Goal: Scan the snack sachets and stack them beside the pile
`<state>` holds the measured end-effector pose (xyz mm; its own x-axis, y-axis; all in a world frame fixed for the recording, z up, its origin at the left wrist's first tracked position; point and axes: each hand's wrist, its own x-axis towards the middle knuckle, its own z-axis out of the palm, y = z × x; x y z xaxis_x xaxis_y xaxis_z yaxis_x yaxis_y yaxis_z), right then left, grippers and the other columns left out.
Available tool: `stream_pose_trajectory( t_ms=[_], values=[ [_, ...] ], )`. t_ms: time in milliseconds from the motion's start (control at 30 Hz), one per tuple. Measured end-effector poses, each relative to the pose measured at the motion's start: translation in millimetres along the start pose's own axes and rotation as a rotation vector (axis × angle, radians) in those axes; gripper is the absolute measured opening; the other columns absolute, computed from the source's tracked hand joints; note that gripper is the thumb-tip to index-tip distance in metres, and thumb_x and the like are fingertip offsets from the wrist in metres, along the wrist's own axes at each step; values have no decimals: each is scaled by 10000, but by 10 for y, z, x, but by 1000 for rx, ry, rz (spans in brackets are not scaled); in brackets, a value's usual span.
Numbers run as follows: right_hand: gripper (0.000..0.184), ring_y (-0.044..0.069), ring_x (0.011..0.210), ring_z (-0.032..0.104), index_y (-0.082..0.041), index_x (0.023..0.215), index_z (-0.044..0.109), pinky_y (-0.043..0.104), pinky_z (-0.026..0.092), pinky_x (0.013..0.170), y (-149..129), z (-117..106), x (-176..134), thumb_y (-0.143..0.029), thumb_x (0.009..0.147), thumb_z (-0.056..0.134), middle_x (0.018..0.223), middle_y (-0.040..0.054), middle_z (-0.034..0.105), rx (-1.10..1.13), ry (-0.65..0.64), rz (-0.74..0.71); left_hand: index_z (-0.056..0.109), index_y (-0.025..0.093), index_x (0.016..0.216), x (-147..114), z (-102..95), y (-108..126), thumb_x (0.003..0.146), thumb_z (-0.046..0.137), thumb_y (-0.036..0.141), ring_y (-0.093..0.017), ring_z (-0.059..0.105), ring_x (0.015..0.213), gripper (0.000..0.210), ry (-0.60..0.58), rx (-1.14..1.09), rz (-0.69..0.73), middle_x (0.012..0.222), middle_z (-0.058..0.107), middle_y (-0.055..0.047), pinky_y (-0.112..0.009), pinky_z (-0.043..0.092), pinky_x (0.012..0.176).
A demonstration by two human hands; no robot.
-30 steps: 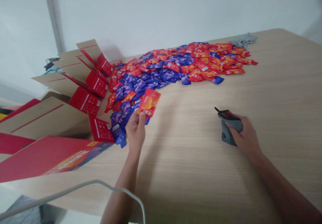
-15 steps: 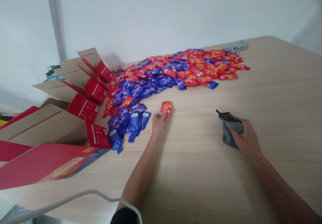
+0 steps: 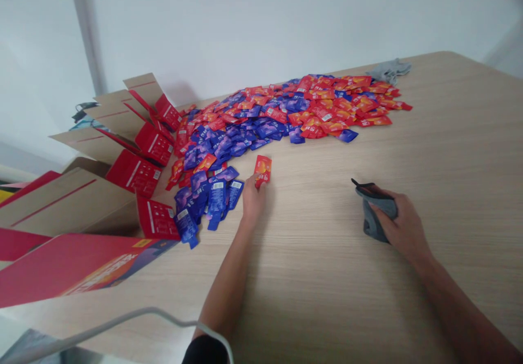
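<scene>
pale wall [image 3: 261, 26] behind the pile, lt wood table [image 3: 327, 277] under it. big mixed pile [image 3: 281, 110] of red/orange & blue/purple sachets = landmark. row of open red cartons [image 3: 69, 268], flaps up, l. of pile; the nearest 1 is biggest in view. grey-white cable [image 3: 134, 312] well this side of pile, crosses in front of l. forearm w/ black cuff [image 3: 206, 347].

hands well apart, both this side of pile. r. hand [image 3: 402, 225], below pile's r. end, clamped on folded grey cloth w/ black edging [image 3: 373, 219]; can't tell if cloth touches table. blue sachet cluster [image 3: 216, 198] at pile's near l. end, overlapping each other, by the nearest carton. l. hand [image 3: 252, 200] just beside that cluster, thumb & fingers pinching 1 red/orange sachet [image 3: 263, 169]. that sachet's apart from pile, just this side of its middle; can't tell if it's touching table. crumpled lt-grey rag [image 3: 390, 71] at pile's far r. end.
</scene>
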<state>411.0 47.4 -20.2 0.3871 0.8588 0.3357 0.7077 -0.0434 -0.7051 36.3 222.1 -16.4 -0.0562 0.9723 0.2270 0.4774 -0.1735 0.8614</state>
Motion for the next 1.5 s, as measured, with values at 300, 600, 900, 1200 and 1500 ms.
stream_pose_trajectory(
  t_ms=[300,600,900,1200,1500],
  values=[
    [543,378,1182,631,-246,1326,616,588,500,1043,63,21,1,-623,936,581,1234,140,671,-21,-12,-25,712,176,1279,-47,-175,56,1000,644,353,-366,585,1186,338,-36,510,172,1209,683,-181,-549,401,1108],
    [532,363,1171,638,-231,1331,610,547,505,1030,52,16,-4,-597,946,581,1230,137,677,-28,-30,-38,673,197,1345,-99,-118,65,1051,583,388,-360,518,1301,362,-14,696,380,1482,546,-179,-537,441,1119],
    [521,359,1171,647,-235,1308,619,552,498,1043,87,70,-6,-595,932,583,1227,131,680,-29,-49,-11,675,188,1296,-53,35,76,1050,588,348,-334,559,1277,307,-51,669,534,1369,598,-186,-527,509,1089],
    [469,333,1205,632,-260,1328,591,531,488,1064,62,129,-24,-546,957,567,1272,104,666,-25,-73,3,474,69,1529,780,1288,421,1053,507,310,-340,403,1519,534,-106,629,613,1617,445,-216,-500,385,1247],
    [411,308,1225,628,-288,1333,575,503,488,1065,19,203,2,-517,993,540,1309,83,661,-56,-68,-20,565,76,1451,1331,1634,434,1004,510,212,-303,462,1489,470,-134,617,621,1555,537,-193,-474,378,1256]
  ],
)
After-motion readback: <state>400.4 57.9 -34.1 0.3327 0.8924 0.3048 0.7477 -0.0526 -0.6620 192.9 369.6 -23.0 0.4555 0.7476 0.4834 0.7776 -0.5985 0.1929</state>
